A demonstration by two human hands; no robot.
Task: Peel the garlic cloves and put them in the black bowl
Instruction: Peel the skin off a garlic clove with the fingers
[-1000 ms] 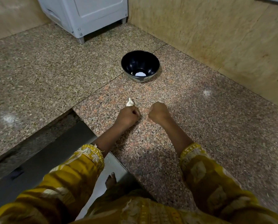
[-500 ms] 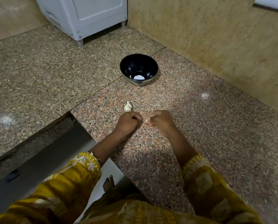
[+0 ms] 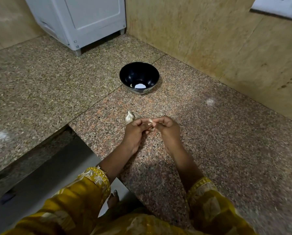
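Observation:
A black bowl [image 3: 139, 77] stands on the granite counter ahead of me; a pale clove lies at its bottom next to a bright glare spot. A white garlic bulb [image 3: 129, 117] lies on the counter just beyond my left hand [image 3: 137, 132]. My right hand [image 3: 167, 129] is close beside the left, fingertips meeting. Between them they pinch a small pale garlic clove [image 3: 150, 120], mostly hidden by the fingers.
A white appliance [image 3: 84, 21] stands at the back left on short legs. A stone wall [image 3: 226, 39] runs along the right behind the bowl. The counter edge drops to a dark gap [image 3: 45, 163] at my left.
Both hands have lifted off the counter and turned so the fingertips meet; the clove now shows between them. The view has tilted slightly; bulb and bowl stay put.

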